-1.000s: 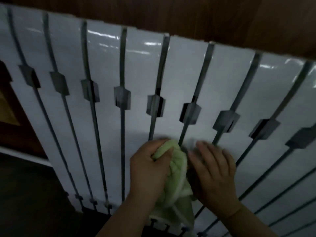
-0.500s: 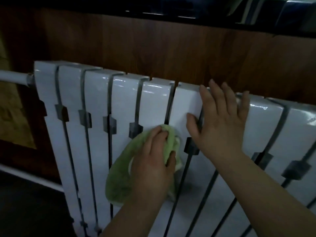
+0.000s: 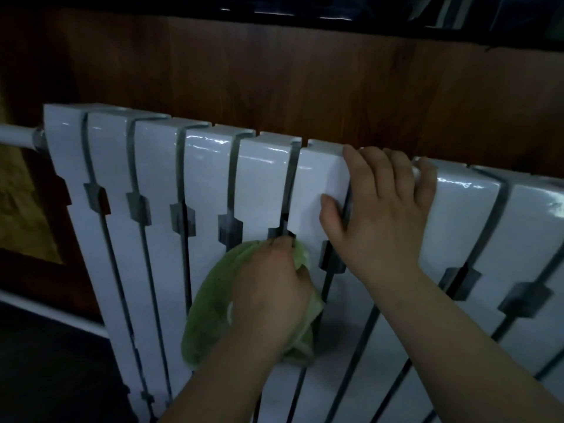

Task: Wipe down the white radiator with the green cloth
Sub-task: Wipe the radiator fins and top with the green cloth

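A pipe [image 3: 16, 137] enters the radiator [image 3: 207, 184] at its left end. The cloth [image 3: 213, 303] lies bunched on the front at mid-height, over the gap between two middle sections. The left hand [image 3: 268, 294] presses it there, fingers [image 3: 276, 244] clenched round it. The right hand [image 3: 384, 215] rests flat near the top edge, fingers released and holding nothing. The dim light shows no wiped patches, so progress is unclear. My guess is mid-task, with the right-hand sections and gaps left.

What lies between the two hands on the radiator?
Head view: between the left hand and the right hand, a grey clip joining two sections of the radiator.
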{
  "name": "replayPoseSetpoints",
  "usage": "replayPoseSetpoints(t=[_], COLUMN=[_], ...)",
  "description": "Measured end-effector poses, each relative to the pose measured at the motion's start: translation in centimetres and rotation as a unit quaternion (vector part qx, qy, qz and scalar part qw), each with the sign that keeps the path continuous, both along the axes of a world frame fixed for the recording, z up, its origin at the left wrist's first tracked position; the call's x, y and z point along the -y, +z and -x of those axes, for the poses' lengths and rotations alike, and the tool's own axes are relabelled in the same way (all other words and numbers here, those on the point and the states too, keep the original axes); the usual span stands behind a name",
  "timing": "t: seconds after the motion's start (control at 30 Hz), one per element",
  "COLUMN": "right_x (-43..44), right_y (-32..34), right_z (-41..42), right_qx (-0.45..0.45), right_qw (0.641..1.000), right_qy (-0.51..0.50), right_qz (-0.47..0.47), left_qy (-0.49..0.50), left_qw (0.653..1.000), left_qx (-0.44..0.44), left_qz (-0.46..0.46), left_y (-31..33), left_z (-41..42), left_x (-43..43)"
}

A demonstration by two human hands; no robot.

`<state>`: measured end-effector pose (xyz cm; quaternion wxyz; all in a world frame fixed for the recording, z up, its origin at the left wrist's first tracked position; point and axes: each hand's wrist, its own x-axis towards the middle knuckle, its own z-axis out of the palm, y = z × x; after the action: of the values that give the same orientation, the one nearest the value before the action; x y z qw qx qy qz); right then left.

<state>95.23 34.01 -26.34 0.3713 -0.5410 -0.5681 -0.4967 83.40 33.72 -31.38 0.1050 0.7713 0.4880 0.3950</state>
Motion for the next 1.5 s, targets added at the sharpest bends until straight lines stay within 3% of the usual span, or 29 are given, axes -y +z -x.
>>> replayPoseSetpoints(t=[0.1,0.2,0.3,0.4,0.5,0.63,0.7,0.73,0.83,0.9,0.93,1.0,1.2,1.3,1.4,1.5], right_x=[0.0,0.1,0.1,-0.1,0.1,0.3,0.3,0.3,0.2,0.2,0.1,0.2,0.4,0.3,0.6,0.6], right_y=[-0.2,-0.1,-0.1,-0.1,-0.1,0.0,0.0,0.0,-0.2,-0.1,-0.1,-0.1,0.1,0.1,-0.1,0.0], right_z=[-0.3,-0.7,-0.7,-0.7,-0.5,-0.4,-0.3,-0.3,-0.3,-0.4,-0.4,-0.4,-0.5,-0.4,-0.4,-0.4], right_qx=[0.017,0.035,0.034,0.031,0.025,0.024,0.023,0.022,0.020,0.022,0.023,0.019,0.011,0.013,0.017,0.019], right_qw=[1.000,0.999,0.999,0.999,1.000,1.000,1.000,1.000,1.000,1.000,1.000,1.000,1.000,1.000,1.000,1.000], right_qy=[-0.004,-0.006,-0.004,-0.005,-0.005,-0.001,-0.001,-0.001,0.002,0.002,0.001,0.004,0.011,0.002,0.000,0.001], right_qz=[-0.011,-0.011,-0.011,-0.008,-0.003,-0.008,-0.013,-0.016,-0.017,-0.014,-0.013,-0.008,0.021,0.017,0.014,0.014], left_qy=[-0.043,-0.056,-0.050,-0.034,-0.045,-0.072,-0.058,-0.067,-0.057,-0.039,-0.035,-0.031,-0.012,-0.049,-0.048,0.012], left_qw=[0.996,0.959,0.918,0.906,0.930,0.967,0.988,0.997,0.972,0.924,0.904,0.897,0.956,0.987,0.965,0.932], left_qx=[-0.020,-0.178,-0.295,-0.309,-0.249,-0.188,-0.114,-0.027,0.214,0.361,0.407,0.424,0.289,0.132,-0.027,-0.091], left_qz=[-0.078,-0.212,-0.261,-0.288,-0.267,-0.159,-0.092,-0.039,0.076,0.118,0.125,0.119,0.049,-0.083,-0.257,-0.350], left_y=[0.7,-1.0,-0.2,0.2,-1.1,-0.4,0.5,0.5,0.3,0.7,0.7,0.3,-1.5,-1.4,-2.4,-3.2], left_z=[1.9,4.2,5.6,5.5,4.3,2.0,2.0,2.2,2.3,2.0,1.6,0.4,-0.4,2.0,3.8,4.5], left_x=[0.2,-1.3,-2.1,-1.9,-1.8,-1.1,-1.2,-1.0,-0.3,0.0,0.1,0.8,0.2,-0.6,-1.4,-1.4])
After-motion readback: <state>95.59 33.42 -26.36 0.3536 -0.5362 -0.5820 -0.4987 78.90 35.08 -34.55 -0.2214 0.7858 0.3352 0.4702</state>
